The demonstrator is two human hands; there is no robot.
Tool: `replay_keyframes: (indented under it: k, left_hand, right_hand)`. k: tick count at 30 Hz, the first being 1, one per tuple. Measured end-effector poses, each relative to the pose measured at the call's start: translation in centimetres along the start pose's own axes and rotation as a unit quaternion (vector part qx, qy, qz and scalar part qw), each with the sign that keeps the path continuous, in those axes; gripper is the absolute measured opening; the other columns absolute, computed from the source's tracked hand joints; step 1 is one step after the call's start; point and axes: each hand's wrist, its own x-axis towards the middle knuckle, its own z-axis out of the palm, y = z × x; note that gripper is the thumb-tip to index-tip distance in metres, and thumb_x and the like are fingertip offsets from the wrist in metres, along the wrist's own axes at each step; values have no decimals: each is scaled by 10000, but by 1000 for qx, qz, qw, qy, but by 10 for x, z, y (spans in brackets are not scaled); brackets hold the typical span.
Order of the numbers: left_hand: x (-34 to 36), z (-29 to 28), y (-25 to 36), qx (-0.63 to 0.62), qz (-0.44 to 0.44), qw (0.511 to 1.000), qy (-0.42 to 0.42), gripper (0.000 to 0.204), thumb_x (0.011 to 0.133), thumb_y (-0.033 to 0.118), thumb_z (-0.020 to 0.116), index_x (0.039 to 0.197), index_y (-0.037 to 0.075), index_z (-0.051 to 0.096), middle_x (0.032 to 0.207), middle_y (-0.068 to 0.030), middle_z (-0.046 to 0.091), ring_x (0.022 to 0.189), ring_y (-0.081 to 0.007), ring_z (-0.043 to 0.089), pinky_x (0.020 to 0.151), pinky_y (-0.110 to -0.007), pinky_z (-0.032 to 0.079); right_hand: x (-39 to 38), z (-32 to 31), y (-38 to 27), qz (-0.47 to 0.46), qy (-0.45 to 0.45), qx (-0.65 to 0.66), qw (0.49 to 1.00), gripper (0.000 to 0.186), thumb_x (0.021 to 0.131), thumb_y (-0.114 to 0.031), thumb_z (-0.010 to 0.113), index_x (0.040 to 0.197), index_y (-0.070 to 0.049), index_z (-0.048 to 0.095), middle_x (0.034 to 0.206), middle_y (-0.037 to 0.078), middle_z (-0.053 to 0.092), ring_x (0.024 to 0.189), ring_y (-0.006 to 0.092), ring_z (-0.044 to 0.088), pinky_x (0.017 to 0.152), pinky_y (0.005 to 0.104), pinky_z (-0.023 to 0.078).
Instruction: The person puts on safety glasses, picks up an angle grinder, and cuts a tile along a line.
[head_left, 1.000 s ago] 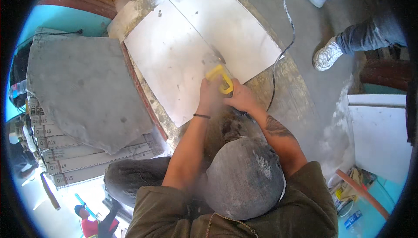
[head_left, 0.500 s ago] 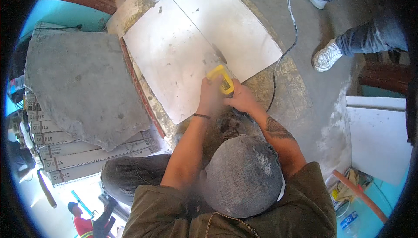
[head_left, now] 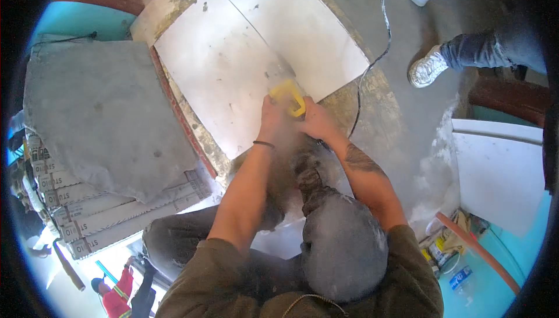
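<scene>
Dusty concrete floor (head_left: 402, 114) lay under a large white tile (head_left: 233, 73) set flat before the crouching person. Both hands closed their fingers on a yellow-handled cutter (head_left: 289, 98), left hand (head_left: 271, 121) and right hand (head_left: 315, 121) equally near. Beyond the fingers, the cut line ran straight away across the tile.
</scene>
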Motion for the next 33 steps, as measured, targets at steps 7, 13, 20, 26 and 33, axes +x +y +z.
replay_keyframes:
  k: [7, 13, 20, 26, 33]
  left_hand:
    - [16, -4, -22, 30, 39, 999, 6, 541, 942, 276, 747, 1295, -54, 505, 1182, -159, 673, 1022, -216, 684, 831, -359, 588]
    - [18, -14, -16, 41, 57, 996, 47, 506, 950, 249, 736, 1299, -45, 518, 1193, -154, 677, 1019, -209, 689, 822, -346, 589]
    - [15, -2, -5, 14, 47, 999, 14, 486, 952, 251, 736, 1297, -20, 528, 1159, -143, 693, 979, -197, 703, 789, -335, 596]
    - [16, -6, -15, 8, 40, 999, 34, 451, 957, 255, 733, 1268, -15, 548, 1139, -139, 701, 953, -202, 711, 762, -331, 602]
    - [9, -4, -24, -2, 65, 998, 11, 492, 949, 275, 749, 1278, -20, 535, 1146, -148, 702, 975, -209, 713, 786, -336, 603]
  right_hand:
    - [2, 16, 26, -50, 32, 28, 998, 733, 763, -434, 782, 1310, -15, 530, 1092, 285, 693, 1064, 452, 666, 906, 490, 524]
    - [10, 15, 7, -46, 9, 12, 999, 754, 765, -465, 774, 1319, -18, 525, 1108, 295, 688, 1080, 461, 658, 918, 503, 516]
    - [16, 12, 16, -55, 20, 27, 998, 776, 776, -491, 768, 1306, 13, 510, 1133, 329, 667, 1088, 488, 643, 929, 509, 510]
    - [11, 9, 12, -9, -18, 56, 998, 945, 659, -334, 868, 1456, -34, 460, 1319, 233, 627, 1204, 393, 618, 1008, 458, 507]
    - [-4, 6, 11, -16, -10, 67, 998, 926, 655, -299, 868, 1444, -31, 465, 1293, 240, 633, 1179, 419, 618, 990, 464, 512]
